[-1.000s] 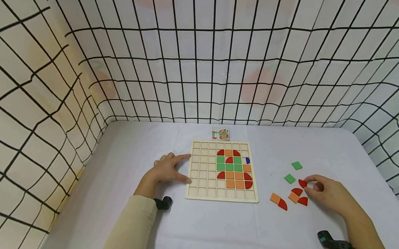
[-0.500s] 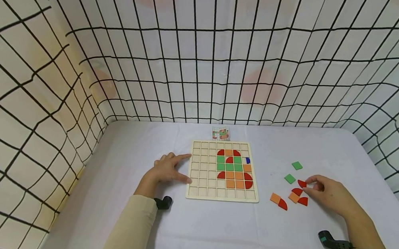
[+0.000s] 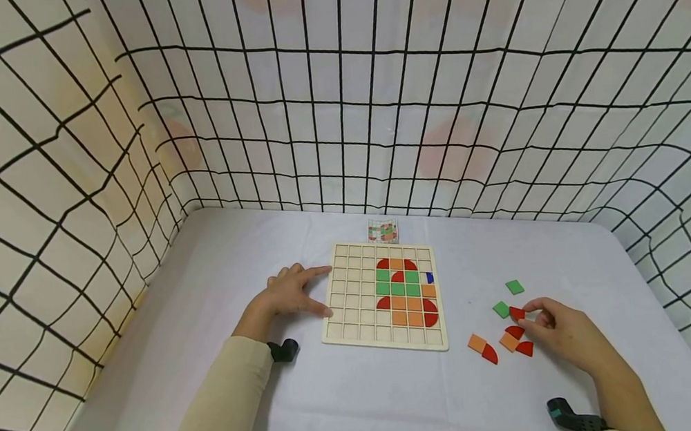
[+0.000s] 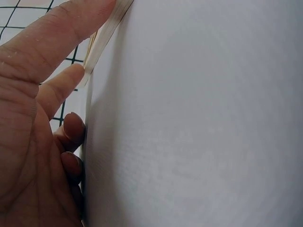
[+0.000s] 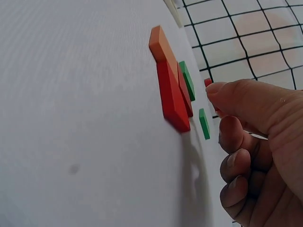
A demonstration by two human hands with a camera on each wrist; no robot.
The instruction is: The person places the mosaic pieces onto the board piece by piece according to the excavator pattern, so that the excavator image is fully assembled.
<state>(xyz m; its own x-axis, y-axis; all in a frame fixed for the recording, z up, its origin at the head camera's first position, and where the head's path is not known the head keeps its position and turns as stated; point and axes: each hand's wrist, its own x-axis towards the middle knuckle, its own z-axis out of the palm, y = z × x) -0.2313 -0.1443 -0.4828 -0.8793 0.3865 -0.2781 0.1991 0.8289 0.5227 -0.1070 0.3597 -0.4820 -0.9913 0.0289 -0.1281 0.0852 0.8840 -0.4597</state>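
Observation:
My right hand [image 3: 565, 329] pinches a red quarter-circle tile [image 3: 516, 312] between thumb and index finger, its other fingers curled. In the right wrist view the tile stands off the tabletop, mostly hidden by the thumb [image 5: 236, 97]. Beneath and beside it lie two green square tiles [image 3: 515, 286], two orange square tiles [image 3: 476, 343] and more red quarter-circle tiles [image 3: 524, 349]. My left hand [image 3: 290, 293] touches the left edge of a wooden grid board [image 3: 350, 298] with thumb and index finger spread. Red, orange and green tiles and one blue piece [image 3: 429, 277] fill cells on the board's right half.
A small pattern card [image 3: 382, 231] lies behind the board's far edge. Black wire mesh [image 3: 342, 115] walls in the white-covered table [image 3: 364, 408] at the back and sides. Black camera mounts [image 3: 574, 419] are worn on both wrists.
My right hand has shifted a little left and up with the red quarter-circle tile, which has turned and now sits beside the nearer green square. The left hand and board have not moved.

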